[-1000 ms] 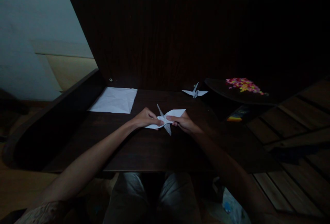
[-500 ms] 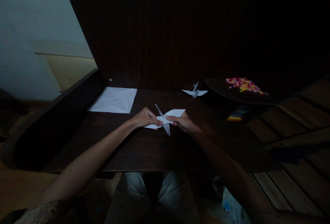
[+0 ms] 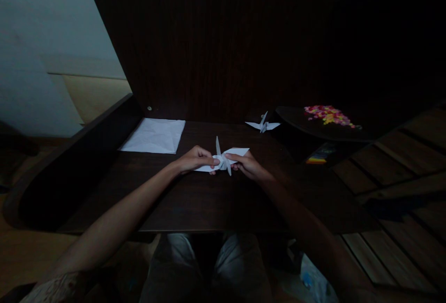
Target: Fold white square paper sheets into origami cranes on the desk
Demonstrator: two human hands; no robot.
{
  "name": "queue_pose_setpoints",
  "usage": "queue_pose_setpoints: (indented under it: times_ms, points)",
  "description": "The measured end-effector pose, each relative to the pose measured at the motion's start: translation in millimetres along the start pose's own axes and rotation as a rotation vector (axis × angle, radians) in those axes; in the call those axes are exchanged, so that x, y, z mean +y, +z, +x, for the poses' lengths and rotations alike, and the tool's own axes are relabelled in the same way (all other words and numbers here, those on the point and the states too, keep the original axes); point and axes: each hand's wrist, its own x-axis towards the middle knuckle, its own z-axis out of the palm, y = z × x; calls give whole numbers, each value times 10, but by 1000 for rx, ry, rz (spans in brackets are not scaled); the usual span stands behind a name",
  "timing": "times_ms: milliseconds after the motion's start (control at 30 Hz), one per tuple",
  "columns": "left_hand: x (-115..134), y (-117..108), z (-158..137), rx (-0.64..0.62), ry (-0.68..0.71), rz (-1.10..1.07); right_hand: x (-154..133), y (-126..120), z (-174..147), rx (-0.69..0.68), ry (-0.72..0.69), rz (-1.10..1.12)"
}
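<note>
Between my hands, above the dark desk (image 3: pixel 181 196), is a white origami crane (image 3: pixel 222 162) with its wings spread to the sides. My left hand (image 3: pixel 198 160) pinches the left wing near the body, thumb on top. My right hand (image 3: pixel 248 164) grips the right wing the same way, thumb near the centre. One narrow point of the paper rises away from me and another points toward me. Fingers beneath the wings are partly hidden. A second white paper crane (image 3: pixel 263 125) stands near the back panel.
White square sheets of paper (image 3: pixel 155 135) lie at the back left, beside the desk's raised side board (image 3: pixel 76 154). On a low dark shelf (image 3: pixel 296 121) at the right is a heap of small pink, red and yellow pieces (image 3: pixel 331 115). Wooden slats (image 3: pixel 400 173) lie farther right.
The crane's two narrow points have shifted: the far one stands more upright, and the near one looks shorter and is raised. Both hands keep their hold in nearly the same place.
</note>
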Motion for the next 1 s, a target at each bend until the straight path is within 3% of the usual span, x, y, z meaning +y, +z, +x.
queue_pose_setpoints:
  times_ms: [233,600,1000]
  points:
    - [-32,12,18,-7,56,-191,-16,6,0,47,3,26]
    - [-75,-17,48,-21,82,-207,-30,-40,32,61,34,153]
    - [-61,-13,65,90,109,-293,-4,-50,76,79,63,154]
